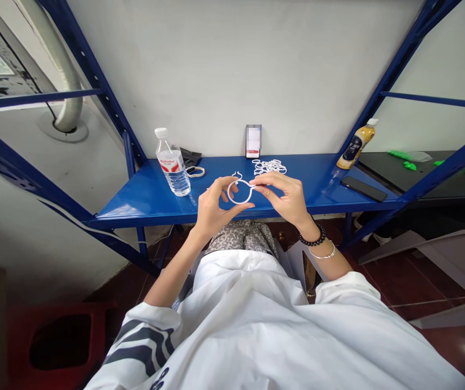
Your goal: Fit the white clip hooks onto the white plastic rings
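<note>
A thin white plastic ring [231, 200] is held up over the front of the blue table, between my two hands. My left hand [213, 208] curls around its left side, fingers at the upper left and thumb along the bottom. At the ring's right edge, my right hand [284, 194] pinches it between thumb and forefinger. A small white hooked piece [237, 175] shows just above the ring; whether it lies on the table or is in my left fingers I cannot tell. Behind my right hand lies a pile of similar white rings [271, 166].
A phone [253, 142] stands upright against the wall. On the left of the blue table [135, 197] are a water bottle [172, 165], a black pouch [191, 157] and a pale band [195, 171]. At right are a yellow-capped-in-white drink bottle [356, 145] and a dark phone [363, 188].
</note>
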Tool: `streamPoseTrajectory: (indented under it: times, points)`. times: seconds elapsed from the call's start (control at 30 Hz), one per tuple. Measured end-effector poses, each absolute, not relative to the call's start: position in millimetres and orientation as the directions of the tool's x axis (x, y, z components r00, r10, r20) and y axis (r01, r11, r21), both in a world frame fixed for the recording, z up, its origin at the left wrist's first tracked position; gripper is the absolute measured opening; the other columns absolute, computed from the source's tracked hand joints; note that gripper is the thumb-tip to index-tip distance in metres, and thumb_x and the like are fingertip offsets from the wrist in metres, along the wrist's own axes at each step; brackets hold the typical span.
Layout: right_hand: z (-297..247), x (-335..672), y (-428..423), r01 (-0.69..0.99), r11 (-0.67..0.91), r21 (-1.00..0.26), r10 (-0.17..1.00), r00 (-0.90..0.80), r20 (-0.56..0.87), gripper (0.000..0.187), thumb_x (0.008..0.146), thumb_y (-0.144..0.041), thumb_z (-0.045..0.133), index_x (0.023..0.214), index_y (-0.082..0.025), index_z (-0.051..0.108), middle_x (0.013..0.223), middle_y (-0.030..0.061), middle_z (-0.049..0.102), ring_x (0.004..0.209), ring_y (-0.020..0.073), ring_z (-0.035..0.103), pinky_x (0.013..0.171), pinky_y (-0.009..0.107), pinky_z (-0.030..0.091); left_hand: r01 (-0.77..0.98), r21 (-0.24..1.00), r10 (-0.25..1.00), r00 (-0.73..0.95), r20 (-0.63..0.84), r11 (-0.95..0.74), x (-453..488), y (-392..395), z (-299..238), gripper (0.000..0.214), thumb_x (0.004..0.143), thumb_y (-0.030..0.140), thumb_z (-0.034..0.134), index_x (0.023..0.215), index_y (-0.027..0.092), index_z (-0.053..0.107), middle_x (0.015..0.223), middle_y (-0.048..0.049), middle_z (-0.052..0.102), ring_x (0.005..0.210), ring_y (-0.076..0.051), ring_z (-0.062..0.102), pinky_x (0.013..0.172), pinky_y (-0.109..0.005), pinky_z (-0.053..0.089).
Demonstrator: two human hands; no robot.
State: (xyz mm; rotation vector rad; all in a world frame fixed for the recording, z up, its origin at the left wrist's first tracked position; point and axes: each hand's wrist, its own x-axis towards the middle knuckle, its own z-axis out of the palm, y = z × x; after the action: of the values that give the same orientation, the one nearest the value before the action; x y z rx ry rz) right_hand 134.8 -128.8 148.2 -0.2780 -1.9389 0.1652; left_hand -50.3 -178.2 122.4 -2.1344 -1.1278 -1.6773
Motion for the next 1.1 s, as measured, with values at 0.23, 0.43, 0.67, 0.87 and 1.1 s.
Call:
streamPoseTrajectory:
  times: [0.23,0.43,0.67,0.87,1.1]
  points:
    - [148.4,135.9,-128.8,0.134,0.960,-0.244,0.277,-0.362,0.890,0.011,0.091,-0.021,0.062,0.092,-0.026,0.072,0.090,0.0004,0.076,0.085,0.0168,0.072,0.078,0.032,0.059,0.648,0.241,0.375,0.074,0.924,-0.722,-48.6,-178.0,121.8,0.054,0.072,0.052,0.077,0.110,0.021,0.054,0.079,0.0032,0.064,0.065,-0.010,0.062,0.062,-0.020,0.051]
    - [148.7,136.3,-127.9,0.126,0.963,-0.236,0.266,-0.349,0.899,0.010,0.089,-0.019,0.064,0.091,-0.025,0.072,0.087,0.0002,0.076,0.082,0.0159,0.071,0.076,0.030,0.058,0.661,0.217,0.371,0.100,0.923,-0.718,-49.8,-177.4,122.3,0.055,0.076,0.049,0.074,0.119,0.021,0.053,0.083,0.0011,0.065,0.068,-0.010,0.063,0.059,-0.019,0.050]
    - [149.7,136.8,-127.4,0.130,0.957,-0.260,0.289,-0.316,0.904,0.009,0.090,-0.021,0.064,0.089,-0.024,0.073,0.087,0.0015,0.076,0.082,0.0164,0.072,0.077,0.031,0.058,0.669,0.193,0.341,0.096,0.935,-0.718,-50.4,-176.4,122.3,0.063,0.076,0.048,0.075,0.128,0.024,0.050,0.088,0.0011,0.066,0.064,-0.008,0.060,0.059,-0.018,0.050]
    - [148.6,137.5,-125.6,0.129,0.951,-0.282,0.308,-0.297,0.904,0.009,0.090,-0.024,0.064,0.090,-0.026,0.073,0.088,0.0006,0.076,0.083,0.0172,0.072,0.078,0.033,0.058,0.678,0.174,0.326,0.102,0.940,-0.715,-52.1,-176.5,124.2,0.059,0.077,0.046,0.075,0.125,0.023,0.051,0.094,-0.0014,0.067,0.069,-0.009,0.063,0.059,-0.017,0.052]
    - [149.8,138.1,-125.3,0.040,0.874,-0.484,0.468,-0.332,0.819,0.012,0.089,-0.033,0.066,0.091,-0.024,0.073,0.091,0.0023,0.076,0.086,0.0169,0.071,0.079,0.031,0.059,0.700,0.066,0.248,0.162,0.955,-0.711,-54.7,-179.0,128.8,0.016,0.086,0.032,0.069,0.097,0.021,0.066,0.112,-0.0081,0.069,0.091,-0.016,0.068,0.066,-0.023,0.057]
